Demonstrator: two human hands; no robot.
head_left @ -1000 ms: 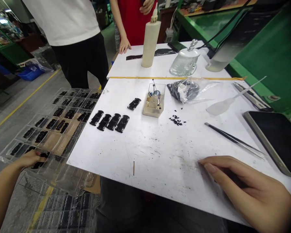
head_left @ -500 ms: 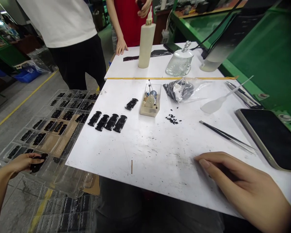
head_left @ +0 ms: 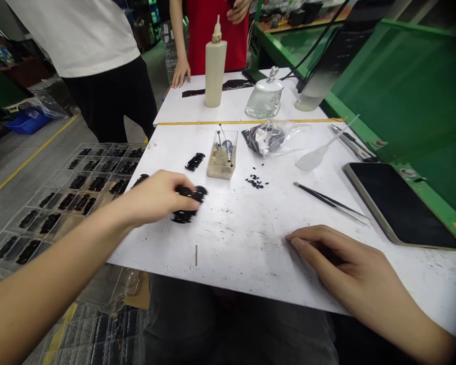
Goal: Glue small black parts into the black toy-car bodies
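My left hand (head_left: 161,195) reaches over the white table, its thumb and fingers closed on a flat black part (head_left: 184,215), blurred by motion. More black parts (head_left: 140,180) of that kind are partly hidden by the hand, and a single one (head_left: 195,161) lies just beyond. On the table's right side rests my right hand (head_left: 349,268), thumb and curled fingers together, nothing visible in it. Black tweezers (head_left: 329,202) lie beyond it. Tiny black pieces (head_left: 256,181) are scattered near a clear box (head_left: 222,171) with pin-headed tools.
Clear compartment trays (head_left: 68,220) with black parts stand left of the table. A phone (head_left: 399,203), dropper (head_left: 313,158), plastic bag (head_left: 268,138), squeeze bottle (head_left: 215,73) and glass jar (head_left: 264,101) are on the table. Two people stand beyond it.
My left hand has moved from the tray on the left to the row of black parts on the table. The view has shifted slightly; my right hand still rests on the table.
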